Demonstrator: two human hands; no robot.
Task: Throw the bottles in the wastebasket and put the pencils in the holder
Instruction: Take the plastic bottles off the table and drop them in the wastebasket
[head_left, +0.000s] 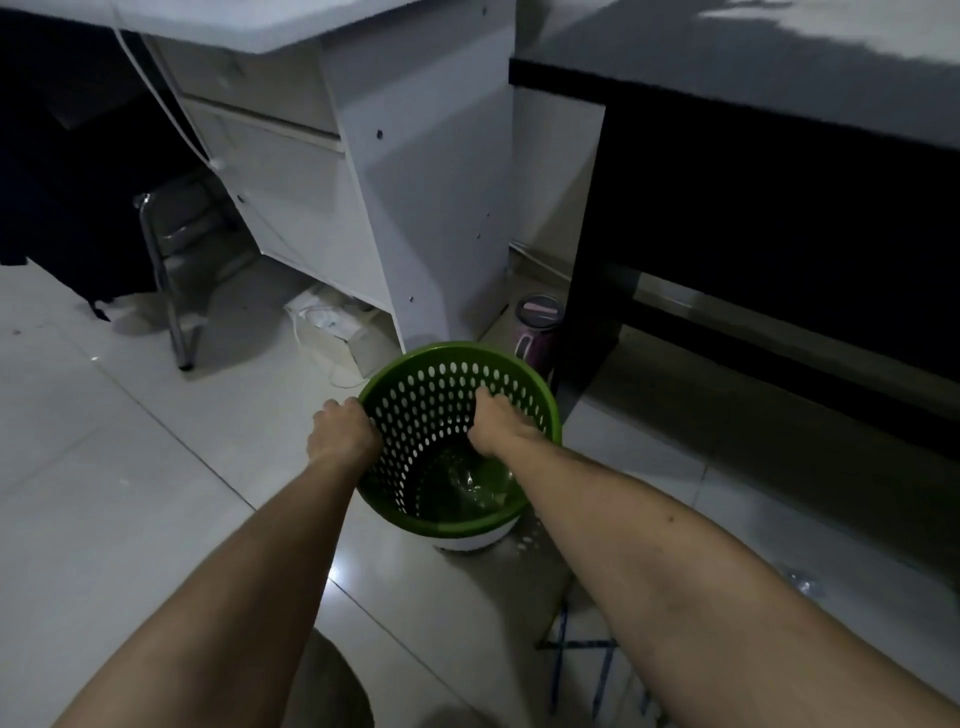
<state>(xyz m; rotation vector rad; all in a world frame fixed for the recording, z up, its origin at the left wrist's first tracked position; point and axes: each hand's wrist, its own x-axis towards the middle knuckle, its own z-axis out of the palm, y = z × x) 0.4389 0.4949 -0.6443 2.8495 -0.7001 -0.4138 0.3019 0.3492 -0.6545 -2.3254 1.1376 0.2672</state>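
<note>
A green perforated wastebasket (441, 364) stands on the tiled floor in the middle of the view. My left hand (340, 428) grips its left rim. Over the basket's opening, my right hand (496, 423) reaches in with fingers curled; I cannot tell whether it holds anything. A clear crumpled bottle (475, 486) lies at the bottom of the basket. Several blue pencils (563, 649) lie on the floor under my right forearm. Another clear bottle (802, 584) lies on the floor at the right.
A white desk cabinet (415, 182) rises behind the basket. A dark table (779, 208) stands at the right. A purple lidded cup (537, 332) sits between them. A metal chair leg (166, 291) is at the left, with cables and papers (332, 322) under the cabinet.
</note>
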